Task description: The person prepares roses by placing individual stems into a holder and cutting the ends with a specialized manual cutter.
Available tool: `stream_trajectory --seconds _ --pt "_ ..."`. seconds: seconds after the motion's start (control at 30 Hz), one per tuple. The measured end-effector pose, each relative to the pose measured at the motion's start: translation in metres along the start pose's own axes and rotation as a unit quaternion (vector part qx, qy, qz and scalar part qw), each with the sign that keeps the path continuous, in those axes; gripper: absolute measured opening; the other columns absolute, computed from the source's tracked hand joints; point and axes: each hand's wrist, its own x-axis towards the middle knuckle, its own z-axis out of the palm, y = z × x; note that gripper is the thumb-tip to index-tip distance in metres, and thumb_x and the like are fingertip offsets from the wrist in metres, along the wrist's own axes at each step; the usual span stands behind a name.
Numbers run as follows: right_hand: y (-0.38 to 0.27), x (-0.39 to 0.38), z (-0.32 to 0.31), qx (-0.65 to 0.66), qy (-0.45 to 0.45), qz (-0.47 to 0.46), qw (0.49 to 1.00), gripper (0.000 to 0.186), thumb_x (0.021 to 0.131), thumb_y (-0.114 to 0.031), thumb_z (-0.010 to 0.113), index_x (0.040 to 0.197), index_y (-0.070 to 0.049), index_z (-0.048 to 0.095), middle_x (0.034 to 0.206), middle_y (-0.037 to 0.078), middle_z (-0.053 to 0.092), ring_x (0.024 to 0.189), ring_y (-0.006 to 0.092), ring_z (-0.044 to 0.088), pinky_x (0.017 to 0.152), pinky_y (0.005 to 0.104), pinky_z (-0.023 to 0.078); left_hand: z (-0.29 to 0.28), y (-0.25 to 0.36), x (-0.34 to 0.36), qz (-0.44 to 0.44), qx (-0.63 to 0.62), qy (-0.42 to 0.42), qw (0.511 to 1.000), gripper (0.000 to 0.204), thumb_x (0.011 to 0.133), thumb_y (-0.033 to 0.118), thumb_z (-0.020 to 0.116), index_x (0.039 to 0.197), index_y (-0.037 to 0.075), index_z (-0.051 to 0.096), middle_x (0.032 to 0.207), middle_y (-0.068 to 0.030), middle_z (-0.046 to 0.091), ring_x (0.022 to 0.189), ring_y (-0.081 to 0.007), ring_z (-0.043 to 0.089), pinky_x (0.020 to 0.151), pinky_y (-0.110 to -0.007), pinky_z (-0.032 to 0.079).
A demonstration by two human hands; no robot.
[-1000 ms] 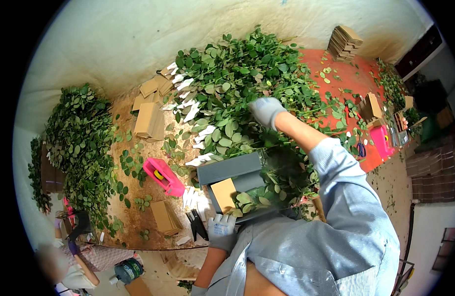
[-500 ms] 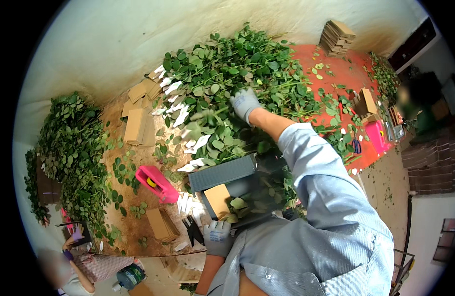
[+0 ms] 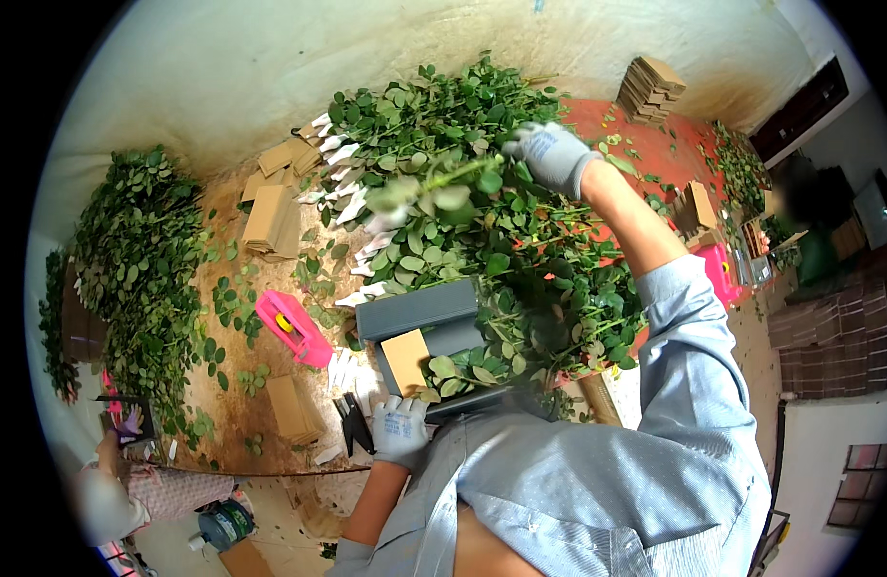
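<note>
My gloved right hand (image 3: 549,159), raised over the leaf pile, is closed round a leafy flower stem (image 3: 453,178). The stem's white-wrapped head (image 3: 391,204), blurred, points left. Below lies a large heap of leafy stems (image 3: 443,130), their white-wrapped heads (image 3: 352,204) lined along its left side. My gloved left hand (image 3: 399,430) has its fingers bent in at the near left corner of a grey box-shaped holder (image 3: 417,311); what they grip is hidden. Inside the holder are a cardboard piece (image 3: 405,363) and leafy stems (image 3: 477,370). Black-handled scissors (image 3: 353,425) lie beside my left hand.
A pink tape dispenser (image 3: 294,329), white strips (image 3: 342,370) and cardboard stacks (image 3: 267,221) lie on the table left of the holder. Another leafy heap (image 3: 140,260) stands far left. Beyond, on the red surface (image 3: 670,144), is a cardboard pile (image 3: 650,88). A co-worker (image 3: 126,481) is at lower left.
My right hand has risen to the right and away from the heap, drawing the stem along. My left hand remains at the holder's corner. The whole view has shifted slightly.
</note>
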Motion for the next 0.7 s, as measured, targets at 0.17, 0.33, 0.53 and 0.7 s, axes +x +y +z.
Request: stream_trajectory --seconds 0.17,0.33,0.53,0.7 --pt "-0.058 -0.03 -0.011 -0.027 0.059 0.011 0.998 0.022 0.092 -0.02 0.061 0.113 -0.015 0.066 0.101 0.008 0.067 0.099 0.0258 0.065 0.079 0.0403 0.051 0.01 -0.004 -0.005 0.01 0.003 0.039 0.999 0.021 0.079 0.027 0.068 0.092 0.012 0.072 0.089 -0.0069 0.071 0.088 -0.0273 0.062 0.079 -0.045 0.042" --pt "-0.15 -0.066 -0.039 -0.037 0.026 -0.045 0.998 0.013 0.092 -0.021 0.059 0.099 -0.015 0.069 0.095 0.006 0.065 0.097 0.0259 0.065 0.077 0.0398 0.05 0.009 0.001 -0.006 -0.011 -0.001 0.027 1.0 0.02 0.079 0.024 0.066 0.094 0.011 0.073 0.09 -0.0073 0.071 0.089 -0.0275 0.063 0.079 -0.044 0.042" --pt "-0.107 -0.08 0.016 -0.06 -0.085 0.042 0.994 0.023 0.096 -0.02 0.056 0.113 -0.013 0.069 0.107 0.008 0.069 0.104 0.0258 0.064 0.08 0.0406 0.049 0.019 -0.005 -0.004 0.009 0.025 0.046 0.999 0.037 0.072 0.034 0.08 0.101 0.012 0.073 0.094 -0.0067 0.071 0.093 -0.0262 0.063 0.08 -0.044 0.042" --pt "-0.147 -0.122 -0.002 0.028 -0.074 0.0 0.997 0.026 0.091 -0.015 0.058 0.116 -0.012 0.066 0.105 0.011 0.067 0.102 0.0281 0.065 0.079 0.0411 0.05 0.009 0.001 -0.008 -0.023 0.008 0.015 1.0 0.048 0.064 0.029 0.086 0.107 0.016 0.071 0.098 -0.0069 0.07 0.095 -0.0272 0.062 0.079 -0.045 0.043"
